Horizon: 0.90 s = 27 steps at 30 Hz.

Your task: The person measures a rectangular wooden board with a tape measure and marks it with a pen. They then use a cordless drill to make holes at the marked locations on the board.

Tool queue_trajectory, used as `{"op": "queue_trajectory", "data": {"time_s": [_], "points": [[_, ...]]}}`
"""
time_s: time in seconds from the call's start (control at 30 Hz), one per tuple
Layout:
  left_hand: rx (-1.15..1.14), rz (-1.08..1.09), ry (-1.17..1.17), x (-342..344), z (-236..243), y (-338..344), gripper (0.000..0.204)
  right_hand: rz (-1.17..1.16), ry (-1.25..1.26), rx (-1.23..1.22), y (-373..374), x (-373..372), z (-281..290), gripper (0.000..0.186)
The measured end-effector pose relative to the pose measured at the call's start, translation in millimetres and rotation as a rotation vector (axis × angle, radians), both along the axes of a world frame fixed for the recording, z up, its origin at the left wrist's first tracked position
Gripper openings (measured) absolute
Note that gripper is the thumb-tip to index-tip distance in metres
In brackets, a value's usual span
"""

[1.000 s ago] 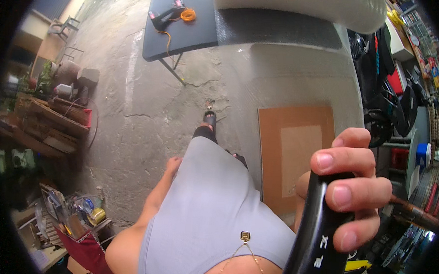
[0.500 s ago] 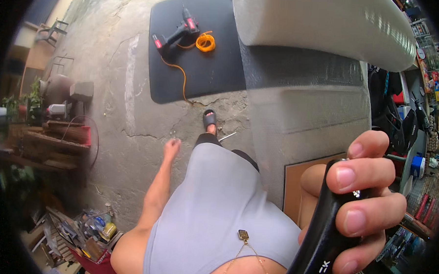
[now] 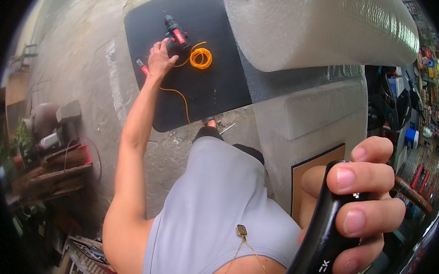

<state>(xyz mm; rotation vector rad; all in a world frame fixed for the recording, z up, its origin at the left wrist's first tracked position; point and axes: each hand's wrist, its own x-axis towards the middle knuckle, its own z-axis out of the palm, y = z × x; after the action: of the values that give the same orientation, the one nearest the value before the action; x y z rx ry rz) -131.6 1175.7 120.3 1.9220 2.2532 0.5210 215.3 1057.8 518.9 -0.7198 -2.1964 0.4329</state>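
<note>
My right hand (image 3: 358,206) is closed around a long, curved black object (image 3: 329,225) near the camera at lower right. My left hand (image 3: 161,58) is stretched over the black table (image 3: 212,87), fingers apart at the black-and-red drill (image 3: 177,35); whether it touches the drill I cannot tell. Another red-and-black tool part (image 3: 143,67) shows just left of that hand. A coiled orange cord (image 3: 208,59) lies right of the drill, with a loose length running to the table's front edge.
A big roll of bubble wrap (image 3: 319,28) sits at upper right, its sheet hanging over a brown board (image 3: 321,156). Wood pieces (image 3: 56,169) and a grey block (image 3: 67,112) are at left, crowded shelves (image 3: 426,63) and black bulky items (image 3: 385,107) at right.
My left arm has swung up from beside my body to over the table at the drill. The table looks nearer. My right hand keeps its hold on the black object.
</note>
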Motion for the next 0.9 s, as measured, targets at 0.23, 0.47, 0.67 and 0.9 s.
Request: {"op": "queue_trajectory", "data": {"time_s": [0.23, 0.47, 0.67, 0.9], "points": [[-0.431, 0.233, -0.159, -7, -16, 50, 0.094, -0.093, -0.009, 0.051, 13, -13, -12, 0.046], [-0.454, 0.267, -0.287, -11, 8, 49, 0.090, -0.084, -0.044, 0.038, 19, -14, -13, 0.046], [-0.162, 0.342, -0.621, -46, 7, -4, 0.085, 0.118, 0.028, 0.022, 36, -18, -32, 0.039], [0.065, 0.460, -1.161, -46, 66, -157, 0.025, -0.005, 0.377, -0.471, 78, -79, -201, 0.034]]}}
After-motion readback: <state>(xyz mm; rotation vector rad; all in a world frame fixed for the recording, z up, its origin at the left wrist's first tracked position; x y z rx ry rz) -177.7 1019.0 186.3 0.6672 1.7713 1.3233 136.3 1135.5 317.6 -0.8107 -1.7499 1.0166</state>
